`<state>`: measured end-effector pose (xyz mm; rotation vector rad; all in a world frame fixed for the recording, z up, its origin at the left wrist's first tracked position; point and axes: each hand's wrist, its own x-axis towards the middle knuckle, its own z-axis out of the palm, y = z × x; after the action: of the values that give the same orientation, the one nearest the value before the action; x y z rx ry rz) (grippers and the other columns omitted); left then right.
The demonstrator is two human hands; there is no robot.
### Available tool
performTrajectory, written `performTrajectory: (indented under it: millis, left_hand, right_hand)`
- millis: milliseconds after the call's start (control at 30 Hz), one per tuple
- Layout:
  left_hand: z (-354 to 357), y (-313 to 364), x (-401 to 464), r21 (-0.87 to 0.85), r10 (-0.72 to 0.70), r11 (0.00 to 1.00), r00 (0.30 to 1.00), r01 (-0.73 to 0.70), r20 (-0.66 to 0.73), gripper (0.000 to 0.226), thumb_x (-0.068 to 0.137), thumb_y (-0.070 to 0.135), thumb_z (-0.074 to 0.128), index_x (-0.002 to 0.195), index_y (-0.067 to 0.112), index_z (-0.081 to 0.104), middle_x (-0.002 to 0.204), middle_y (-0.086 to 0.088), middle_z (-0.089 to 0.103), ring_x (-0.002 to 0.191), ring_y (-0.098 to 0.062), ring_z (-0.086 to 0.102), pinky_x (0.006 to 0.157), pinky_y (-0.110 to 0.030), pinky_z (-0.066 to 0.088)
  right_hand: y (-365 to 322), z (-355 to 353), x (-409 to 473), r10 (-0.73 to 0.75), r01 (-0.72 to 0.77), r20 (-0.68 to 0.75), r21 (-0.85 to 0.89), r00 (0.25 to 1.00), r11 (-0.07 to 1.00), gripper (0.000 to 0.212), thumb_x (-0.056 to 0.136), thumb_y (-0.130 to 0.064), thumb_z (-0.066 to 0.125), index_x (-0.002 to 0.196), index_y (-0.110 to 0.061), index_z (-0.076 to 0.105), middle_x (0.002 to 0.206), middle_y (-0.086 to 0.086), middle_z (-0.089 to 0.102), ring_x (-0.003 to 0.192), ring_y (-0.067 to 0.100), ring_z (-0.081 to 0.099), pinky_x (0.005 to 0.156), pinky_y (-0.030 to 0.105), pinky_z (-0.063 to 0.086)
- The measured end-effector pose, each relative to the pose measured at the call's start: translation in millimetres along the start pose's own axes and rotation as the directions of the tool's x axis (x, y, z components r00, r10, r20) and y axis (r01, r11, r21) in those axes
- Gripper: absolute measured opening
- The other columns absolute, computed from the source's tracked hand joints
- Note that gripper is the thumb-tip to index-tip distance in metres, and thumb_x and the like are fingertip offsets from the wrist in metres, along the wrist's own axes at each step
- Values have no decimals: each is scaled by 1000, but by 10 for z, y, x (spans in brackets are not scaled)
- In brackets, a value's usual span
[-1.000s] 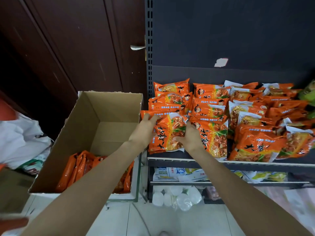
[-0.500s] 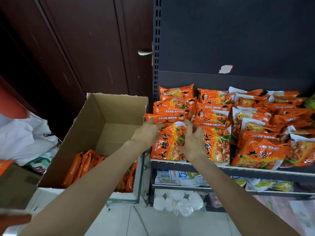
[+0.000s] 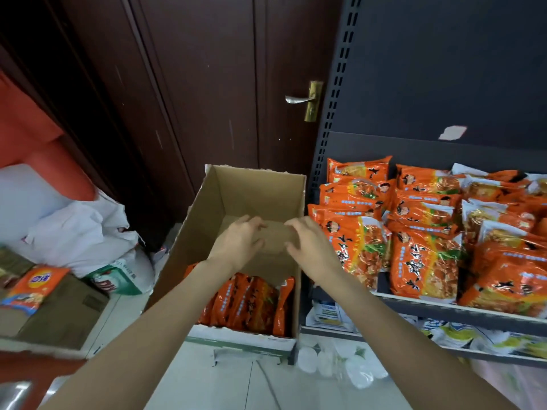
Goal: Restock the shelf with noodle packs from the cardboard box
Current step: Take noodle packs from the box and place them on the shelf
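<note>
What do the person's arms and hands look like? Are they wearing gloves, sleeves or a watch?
Both arms are bare as far up as the picture shows: no sleeves in sight. The left hand and right hand wear no gloves, and no watch, bracelet or ring shows on either. The frame is slightly blurred, so very small details cannot be told.

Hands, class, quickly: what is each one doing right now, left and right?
Left hand: open, fingers loosely curled, holding nothing, above the cardboard box.
Right hand: open, empty too.
</note>
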<state>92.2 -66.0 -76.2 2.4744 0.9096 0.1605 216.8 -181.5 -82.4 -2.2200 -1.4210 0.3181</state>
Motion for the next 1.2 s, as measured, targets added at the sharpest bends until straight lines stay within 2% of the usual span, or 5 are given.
performTrajectory:
  millis: [133,467,667,967,1200]
  left_hand:
    - [-27,-494,-75,13,-92,996,993,91,73,32,90,11,56,122,11,58,118,-11,54,108,-28,56,92,-35,47]
    - [297,-1332,-193,152,-139,984,936,93,324,48,93,23,55,138,13,42,139,-10,40,129,-28,35,109,-35,31]
    - [388,-1479,-153,141,-97,988,966,65,240,43,92,23,54,133,14,47,135,-10,45,126,-30,35,107,-33,30]
    - [531,-1423,139,238,-111,971,906,11,409,42,87,26,63,126,15,53,125,-11,57,117,-27,52,97,-36,43]
    - [675,-1420,294,393,-141,918,891,-45,432,34,88,32,62,119,19,60,118,-6,63,115,-23,55,102,-37,33]
  right_hand:
    - [-240,430,148,23,-40,167,98,986,994,30,88,-18,61,118,-15,57,113,6,56,103,22,57,92,34,43]
    - [-268,1408,299,303,-352,507,2,807,936,64,93,-23,56,148,-11,25,147,13,37,135,28,36,109,32,31]
    - [-206,1610,354,422,-442,396,-45,815,896,17,89,-6,57,102,-2,66,108,19,66,108,31,59,84,27,42]
    - [-213,993,437,265,-321,288,168,920,932,8,89,-10,61,84,-9,68,83,3,65,73,11,58,60,14,38]
    - [-134,964,441,297,-320,188,106,936,941,13,90,-12,60,99,-6,67,100,8,68,96,18,62,84,22,43]
